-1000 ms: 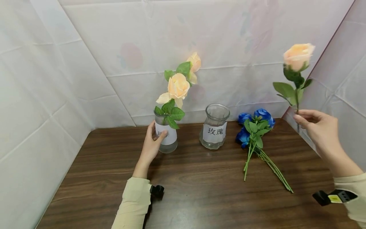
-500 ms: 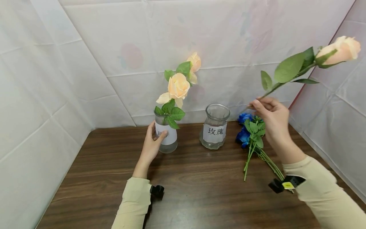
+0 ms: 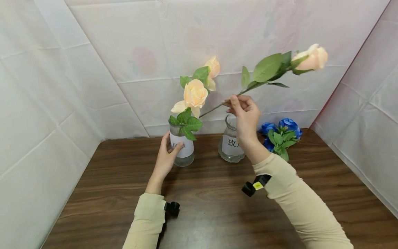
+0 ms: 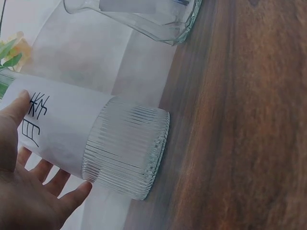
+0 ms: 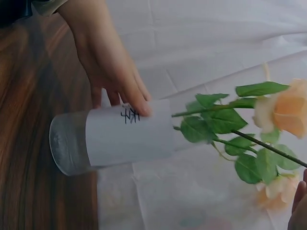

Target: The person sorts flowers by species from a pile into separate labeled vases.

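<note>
My left hand [image 3: 166, 154] holds a ribbed glass vase [image 4: 127, 146] with a white paper label [image 4: 67, 122], thumb across the label and fingers on the far side. Two peach roses [image 3: 195, 94] with green leaves stand in that vase. Between thumb and fingers, my right hand [image 3: 247, 117] pinches the stem of another peach rose [image 3: 311, 58]. This rose slants, bloom up to the right, its stem's lower end reaching behind the blooms near the vase's mouth. Whether the end touches anything is hidden in the head view; in the right wrist view the dark stem [image 5: 268, 146] crosses the leaves.
A second glass vase [image 3: 229, 157], labelled in Chinese characters, stands to the right, partly behind my right hand. Several blue flowers [image 3: 289, 125] lie on the brown wooden table [image 3: 199, 214] further right, stems hidden by my arm. White cloth [image 3: 149, 34] hangs behind and beside the table.
My right hand has carried its peach rose leftward across the table, tilting it from upright to slanted, stem end toward the held vase. My left hand stays on its vase.
</note>
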Tool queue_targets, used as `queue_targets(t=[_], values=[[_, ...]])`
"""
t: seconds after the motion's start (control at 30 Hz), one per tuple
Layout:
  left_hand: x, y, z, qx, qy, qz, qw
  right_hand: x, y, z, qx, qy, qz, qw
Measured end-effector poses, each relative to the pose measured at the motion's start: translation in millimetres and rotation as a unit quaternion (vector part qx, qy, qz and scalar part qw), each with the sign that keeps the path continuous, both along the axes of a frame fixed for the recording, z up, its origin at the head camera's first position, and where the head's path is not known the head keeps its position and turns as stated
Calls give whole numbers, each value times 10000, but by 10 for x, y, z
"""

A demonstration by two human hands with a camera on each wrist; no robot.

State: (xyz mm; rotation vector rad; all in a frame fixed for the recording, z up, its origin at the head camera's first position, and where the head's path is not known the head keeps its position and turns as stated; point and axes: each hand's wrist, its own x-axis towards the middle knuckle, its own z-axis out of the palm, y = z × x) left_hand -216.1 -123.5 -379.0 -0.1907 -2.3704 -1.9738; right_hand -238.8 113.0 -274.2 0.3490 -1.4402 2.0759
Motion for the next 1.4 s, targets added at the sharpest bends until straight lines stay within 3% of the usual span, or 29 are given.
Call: queue_targets(t=[0.07,0.27,0.43,0.63,0.8,0.93,1.2,1.4], values=[[-21,-4,-36,8,27,-5,10000,-54,-122,-26,68,-17,-7,10000],[-178,-43,-298,50,267,21,9996,-149,-447,-139,418,-207,185,9987],[-201,-40,-357,50,465,74,9989,-186,-641,-307,952,-451,352,9938],[-193,-43,-338,-6,371,92,9993,-199,-752,-484,1720,-920,-37,9808],[-84,-23,-153,71,258,-15,9996,-203,-776,-597,2089,-1068,-129,9720],[-13,-5,-38,52,224,-73,9997,-195,-755,-654,2136,-1113,-100,9705],[-194,-44,-308,-24,249,62,9997,-55,-594,-664,1667,-1102,200,9796],[-194,-45,-344,-82,349,144,9993,175,-319,-669,1611,-925,445,9816]])
